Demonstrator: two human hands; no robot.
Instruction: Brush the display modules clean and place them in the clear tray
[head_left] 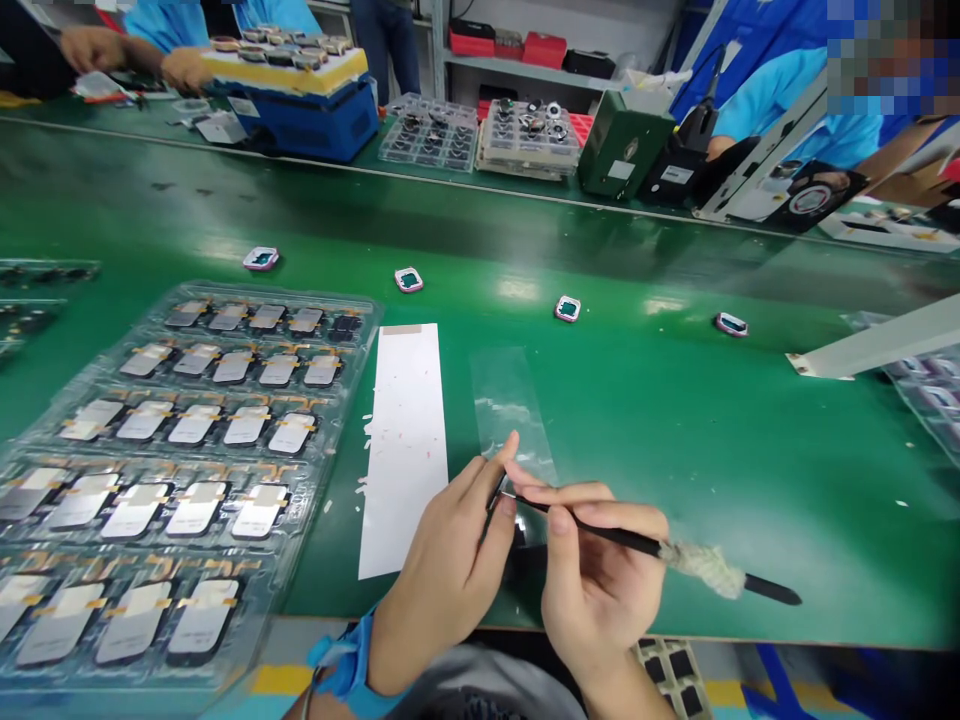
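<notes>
My right hand [607, 560] grips a slim black pen-like tool [622, 538] with a pale wrapping around its rear part. The tip points left, to the fingers of my left hand [457, 540]. My left hand is closed around a small dark-edged piece [493, 497], mostly hidden by the thumb and fingers. Its kind cannot be made out. Under and beyond the hands lies a clear plastic sheet [514, 395]. Left of it is a white paper strip [405, 430] with tiny scraps on it. A clear tray [300, 475] of small display modules [195, 508] stands farther left.
Several small pink-edged square cases [409, 280] lie in a row across the green table [712, 430]. A white metal post [877, 340] slants in from the right. On the raised shelf behind are a blue box [315, 125], parts trays [429, 132] and a co-worker's hand [186, 70].
</notes>
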